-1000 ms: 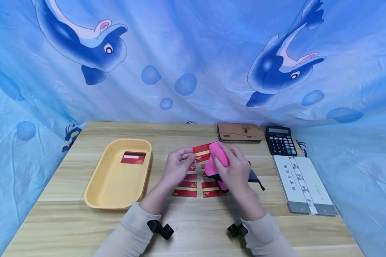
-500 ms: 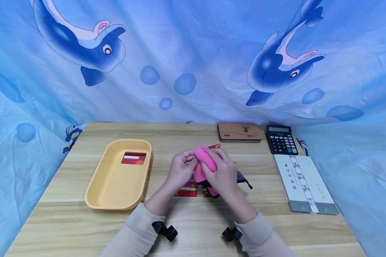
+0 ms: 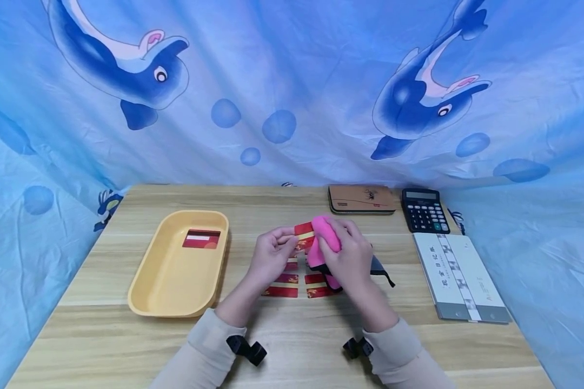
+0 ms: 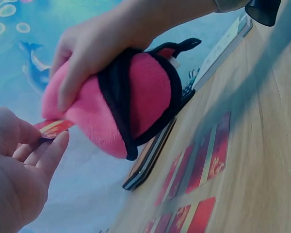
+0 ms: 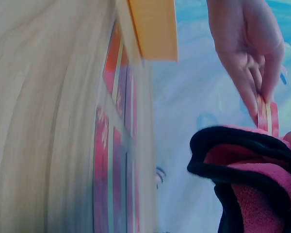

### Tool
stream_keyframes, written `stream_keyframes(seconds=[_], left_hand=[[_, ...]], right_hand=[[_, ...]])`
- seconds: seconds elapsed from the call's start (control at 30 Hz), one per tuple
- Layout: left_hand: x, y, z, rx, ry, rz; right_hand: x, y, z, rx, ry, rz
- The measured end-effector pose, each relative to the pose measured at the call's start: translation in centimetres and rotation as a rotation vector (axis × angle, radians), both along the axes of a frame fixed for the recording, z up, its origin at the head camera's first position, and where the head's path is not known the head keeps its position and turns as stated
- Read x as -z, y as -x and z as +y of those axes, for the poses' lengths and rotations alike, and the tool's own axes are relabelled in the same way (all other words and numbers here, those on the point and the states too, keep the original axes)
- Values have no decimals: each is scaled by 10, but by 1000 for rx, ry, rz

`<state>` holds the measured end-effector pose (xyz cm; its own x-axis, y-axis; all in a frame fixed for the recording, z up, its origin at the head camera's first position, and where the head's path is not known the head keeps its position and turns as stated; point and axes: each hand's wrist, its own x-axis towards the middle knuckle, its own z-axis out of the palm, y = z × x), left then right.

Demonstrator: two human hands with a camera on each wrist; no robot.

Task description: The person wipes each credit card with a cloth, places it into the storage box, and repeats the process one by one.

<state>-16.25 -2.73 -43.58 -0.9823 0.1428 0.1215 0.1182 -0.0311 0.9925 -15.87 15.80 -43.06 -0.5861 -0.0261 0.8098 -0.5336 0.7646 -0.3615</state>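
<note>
My left hand (image 3: 270,258) pinches one end of a red card (image 3: 304,233) with a gold stripe. Wrapped over the card's other end is a pink plush cloth (image 3: 325,237) with black trim, which my right hand (image 3: 351,260) grips. The left wrist view shows the card (image 4: 54,128) between thumb and fingers, its far part hidden by the pink cloth (image 4: 94,116). Both are held above the table. Below them, red-and-gold cards (image 3: 280,286) lie in two columns, partly covered by the hands. A dark flap (image 3: 380,268) of the cloth hangs out past the right hand.
A yellow tray (image 3: 143,281) at the left has one dark red card (image 3: 201,239) in it. Behind the hands lies a brown wallet-like case (image 3: 362,199). Along the right stand a black calculator (image 3: 425,210) and a white-and-grey account book (image 3: 459,276).
The pink cloth slid left over the card up to my left fingers, then back to the right, baring part of the card again. My left hand keeps its pinch.
</note>
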Motion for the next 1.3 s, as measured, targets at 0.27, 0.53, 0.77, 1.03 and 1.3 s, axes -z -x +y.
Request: stream_keyframes(seconds=[0.27,0.53,0.77,1.03,1.3], left_hand=[[-6,-1,8,3,7,49],[-6,-2,7,-10,4,32],[-7,-4,2,-38,-2,20],[-13,-4,-6,-106,-20,1],[-22,-1,-14,-103,-10,52]], right_hand=[[-6,-11,-25,-155,-8,8],[-3,-10,-20,-105,-14,51],[-3,-1,-1,-24,10,37],[-7,2,23,69,73,-33],[-10,3,44,91,170,-47]])
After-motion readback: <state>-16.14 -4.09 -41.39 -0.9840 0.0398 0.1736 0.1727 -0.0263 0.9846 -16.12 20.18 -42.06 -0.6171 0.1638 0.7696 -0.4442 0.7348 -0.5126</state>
